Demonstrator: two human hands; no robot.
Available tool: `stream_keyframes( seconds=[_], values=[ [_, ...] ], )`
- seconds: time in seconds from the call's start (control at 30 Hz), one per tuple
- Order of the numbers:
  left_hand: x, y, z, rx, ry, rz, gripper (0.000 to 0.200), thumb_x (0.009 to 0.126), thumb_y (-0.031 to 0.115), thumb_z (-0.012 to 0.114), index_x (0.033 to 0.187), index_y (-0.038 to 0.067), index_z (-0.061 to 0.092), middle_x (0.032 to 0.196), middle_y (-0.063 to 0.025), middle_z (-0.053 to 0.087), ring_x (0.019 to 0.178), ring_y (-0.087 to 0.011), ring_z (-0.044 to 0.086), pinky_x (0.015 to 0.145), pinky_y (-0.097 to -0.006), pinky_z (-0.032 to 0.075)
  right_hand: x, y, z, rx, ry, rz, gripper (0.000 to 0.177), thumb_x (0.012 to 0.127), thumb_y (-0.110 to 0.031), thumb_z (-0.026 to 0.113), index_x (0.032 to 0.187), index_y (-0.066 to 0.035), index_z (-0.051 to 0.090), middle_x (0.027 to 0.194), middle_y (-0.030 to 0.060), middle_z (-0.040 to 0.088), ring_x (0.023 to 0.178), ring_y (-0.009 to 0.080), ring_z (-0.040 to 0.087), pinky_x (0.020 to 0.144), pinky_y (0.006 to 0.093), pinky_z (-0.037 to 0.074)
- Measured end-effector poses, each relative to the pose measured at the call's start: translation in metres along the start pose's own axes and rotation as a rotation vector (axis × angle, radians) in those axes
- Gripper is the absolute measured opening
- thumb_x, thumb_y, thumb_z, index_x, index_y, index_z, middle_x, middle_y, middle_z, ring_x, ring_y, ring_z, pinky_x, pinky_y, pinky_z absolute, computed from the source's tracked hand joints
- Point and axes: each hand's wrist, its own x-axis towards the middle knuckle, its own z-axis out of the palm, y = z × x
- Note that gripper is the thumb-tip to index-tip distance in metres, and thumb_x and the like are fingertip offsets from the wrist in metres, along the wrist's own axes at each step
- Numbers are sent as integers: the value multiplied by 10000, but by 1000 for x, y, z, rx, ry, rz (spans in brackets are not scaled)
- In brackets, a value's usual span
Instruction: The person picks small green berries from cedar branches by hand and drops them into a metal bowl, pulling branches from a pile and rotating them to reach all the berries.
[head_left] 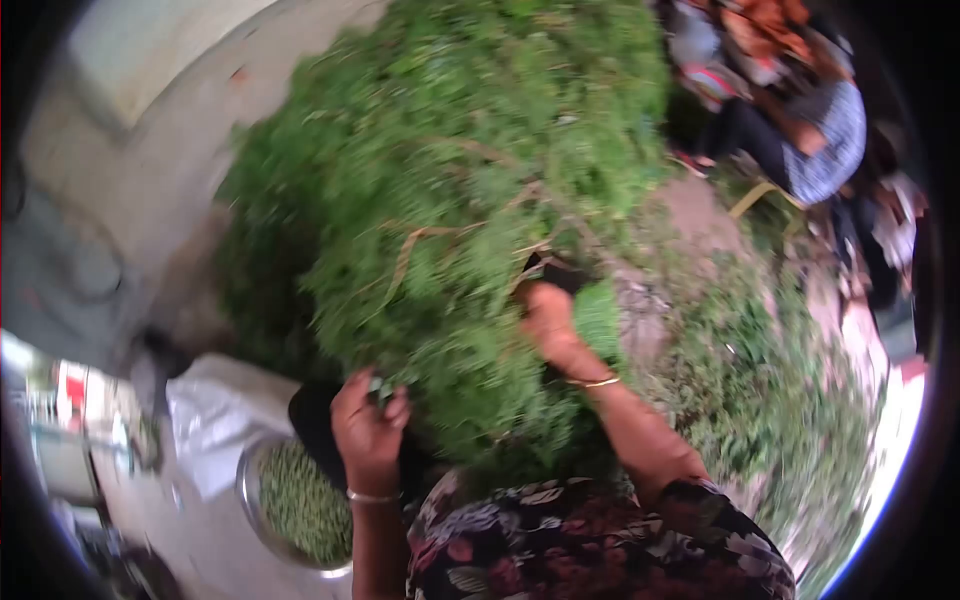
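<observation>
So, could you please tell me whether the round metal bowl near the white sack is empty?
No, the metal bowl near the white sack holds a broad heap of small green pieces.

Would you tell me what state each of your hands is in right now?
Left hand: curled, apparently holding small green bits.
Right hand: at the heap of feathery green branches; too blurred to tell its grip.

Bowl (303,503) left of piled branches (480,150)
</observation>
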Motion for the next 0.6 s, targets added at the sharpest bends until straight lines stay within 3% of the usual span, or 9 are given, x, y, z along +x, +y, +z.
stream_keyframes(
  seconds=[0.07,0.17,0.23,0.3,0.37,0.43,0.47,0.57,0.6],
  values=[
    [-8,2,8,0,29,29,244,919,267,469,978,45,550,826,-178,543,576,-159,455,488,-264,395,5,25,20,60,40,-72,311,544,-112,675,845,-46,630,780,178,611,754,386,595,628,416,481],
    [-22,7,11,-90,-48,24,284,933,287,440,954,29,560,822,-174,542,559,-158,453,475,-273,396,1,4,-7,267,162,-168,268,598,-204,680,813,-51,628,756,173,600,760,380,598,619,410,467],
    [-29,12,11,-165,-210,19,336,938,316,419,947,9,556,831,-189,551,555,-169,469,464,-280,399,2,-2,-11,182,120,-139,290,638,-287,693,798,-54,625,742,172,599,759,376,602,615,408,463],
    [-39,17,22,-90,-146,90,308,927,286,452,928,1,568,809,-186,563,553,-168,481,460,-275,399,2,2,-9,254,128,-120,320,655,-319,702,821,-54,638,769,168,620,760,367,611,620,399,465],
    [-42,13,27,-18,-90,156,280,917,256,485,909,-8,580,788,-182,576,550,-166,493,455,-270,400,2,31,9,592,142,-8,310,655,-284,714,864,-63,655,798,163,631,761,351,615,627,377,468],
    [-41,5,31,528,40,367,183,865,160,581,864,-22,608,711,-148,598,533,-144,513,448,-251,402,4,28,2,356,31,-27,307,654,-266,723,869,-58,654,793,160,627,747,344,611,631,365,469],
    [-39,-1,34,522,45,368,183,865,160,581,864,-22,608,711,-148,598,533,-144,513,448,-251,402,6,18,-7,123,-65,-42,305,652,-247,732,874,-54,653,787,158,624,734,338,606,636,352,469],
    [-26,-22,41,1126,238,661,139,759,36,711,783,-48,603,624,-19,551,559,-36,450,475,-212,367,-6,-16,-16,435,132,-69,338,636,-281,760,831,-33,641,745,145,605,705,318,597,631,339,464],
    [-23,-28,43,1150,271,650,174,741,26,730,750,-50,575,595,-11,506,569,-29,393,476,-218,348,-6,-18,-8,538,254,-105,376,625,-318,774,752,-14,591,689,148,554,652,296,555,607,344,446]
  ],
)
